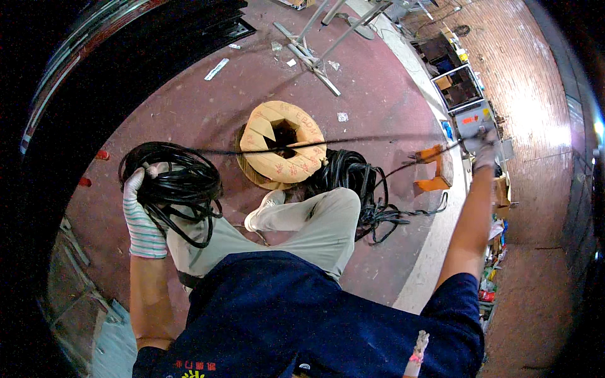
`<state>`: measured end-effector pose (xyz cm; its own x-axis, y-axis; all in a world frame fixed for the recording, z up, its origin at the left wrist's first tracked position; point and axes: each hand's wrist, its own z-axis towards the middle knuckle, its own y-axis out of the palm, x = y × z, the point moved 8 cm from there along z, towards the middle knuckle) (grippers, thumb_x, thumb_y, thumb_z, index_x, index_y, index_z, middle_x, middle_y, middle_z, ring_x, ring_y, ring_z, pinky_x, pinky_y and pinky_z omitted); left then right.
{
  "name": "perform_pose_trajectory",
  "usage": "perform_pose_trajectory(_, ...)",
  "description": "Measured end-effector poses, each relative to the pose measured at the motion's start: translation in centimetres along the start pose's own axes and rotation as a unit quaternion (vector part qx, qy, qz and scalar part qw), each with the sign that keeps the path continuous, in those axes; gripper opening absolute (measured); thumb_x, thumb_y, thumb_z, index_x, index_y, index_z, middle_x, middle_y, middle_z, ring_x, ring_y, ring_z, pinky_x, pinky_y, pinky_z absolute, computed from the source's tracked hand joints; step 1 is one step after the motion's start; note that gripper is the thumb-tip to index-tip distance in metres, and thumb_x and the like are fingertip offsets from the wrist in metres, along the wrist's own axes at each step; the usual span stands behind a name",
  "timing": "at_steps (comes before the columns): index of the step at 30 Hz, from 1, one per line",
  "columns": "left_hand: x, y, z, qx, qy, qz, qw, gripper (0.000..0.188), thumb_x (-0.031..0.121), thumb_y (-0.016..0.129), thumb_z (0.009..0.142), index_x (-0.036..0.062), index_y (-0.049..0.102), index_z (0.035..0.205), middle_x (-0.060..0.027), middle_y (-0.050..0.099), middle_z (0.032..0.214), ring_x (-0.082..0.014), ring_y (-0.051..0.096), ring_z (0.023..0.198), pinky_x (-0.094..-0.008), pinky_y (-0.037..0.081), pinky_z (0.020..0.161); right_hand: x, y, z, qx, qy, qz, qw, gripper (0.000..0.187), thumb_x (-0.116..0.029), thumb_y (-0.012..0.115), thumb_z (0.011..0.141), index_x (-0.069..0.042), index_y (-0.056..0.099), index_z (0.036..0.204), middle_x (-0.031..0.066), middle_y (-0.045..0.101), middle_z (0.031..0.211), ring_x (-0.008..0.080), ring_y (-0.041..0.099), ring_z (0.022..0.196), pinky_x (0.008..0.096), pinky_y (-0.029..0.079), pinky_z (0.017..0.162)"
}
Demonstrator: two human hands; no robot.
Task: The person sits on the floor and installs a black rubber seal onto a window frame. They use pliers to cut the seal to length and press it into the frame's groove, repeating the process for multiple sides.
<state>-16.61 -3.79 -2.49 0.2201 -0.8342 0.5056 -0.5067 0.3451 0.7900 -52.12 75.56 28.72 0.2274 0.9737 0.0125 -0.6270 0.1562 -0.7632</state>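
Note:
My left hand [142, 217], in a white glove with green stripes, grips a thick coil of black rubber strip [186, 195] above my left thigh. From this coil one length runs taut to the right, passing over a cardboard-wrapped ring [258, 129] on the floor. My right arm is stretched far out to the right. There my gloved right hand [484, 148], slightly blurred, is closed on the strip. A second length slopes from that hand down to a loose black heap [353, 183] beside the ring, near my bent knee.
An orange stool-like frame [435, 167] stands right of the heap. Metal stand legs [309, 60] rest on the red floor farther off. Along the right, a brick wall [529, 208] has boxes and clutter at its foot. Dark stacked lengths [183, 38] lie at the upper left.

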Motion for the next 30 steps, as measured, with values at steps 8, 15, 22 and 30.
perform_pose_trajectory(8,-0.9,-0.2,-0.1,0.002,0.002,0.046,0.999,0.012,0.02,0.063,0.084,0.0111,0.062,0.093,0.0008,0.06,0.088,-0.0137,0.056,0.087,-0.0293,0.047,0.083,-17.1,-23.0,11.5,0.203,-0.237,0.612,0.727,0.03,-0.006,0.044,0.091,0.017,0.055,0.106,0.0234,0.058,0.111,0.0291,0.058,0.104,0.0353,0.049,0.096)
perform_pose_trajectory(15,-1.0,0.2,-0.6,0.006,0.003,0.043,0.999,0.017,0.018,0.063,0.085,0.0062,0.063,0.097,-0.0028,0.062,0.09,-0.0141,0.057,0.085,-0.0287,0.047,0.084,-29.8,-10.2,9.1,-0.167,-0.299,0.472,0.813,0.032,-0.016,0.048,0.095,0.002,0.056,0.119,0.0147,0.056,0.123,0.024,0.054,0.114,0.0339,0.043,0.1)
perform_pose_trajectory(22,-0.4,-0.1,-1.2,-0.002,-0.004,0.106,0.994,0.015,0.019,0.058,0.088,0.0051,0.062,0.094,-0.002,0.061,0.086,-0.0135,0.055,0.086,-0.0266,0.044,0.083,-40.7,-10.6,0.9,-0.231,-0.193,0.706,0.641,0.049,-0.039,0.046,0.096,0.001,0.051,0.124,0.0141,0.06,0.116,0.026,0.058,0.106,0.0385,0.046,0.096)
perform_pose_trajectory(30,-0.2,0.8,-2.0,-0.028,-0.006,0.142,0.989,0.016,0.019,0.062,0.083,0.0058,0.063,0.091,-0.0033,0.065,0.083,-0.0158,0.063,0.078,-0.031,0.053,0.072,-42.1,3.6,-12.0,-0.473,-0.374,0.246,0.759,0.037,-0.028,0.062,0.09,0.002,0.062,0.112,0.0095,0.068,0.097,0.0166,0.063,0.087,0.0287,0.048,0.082)
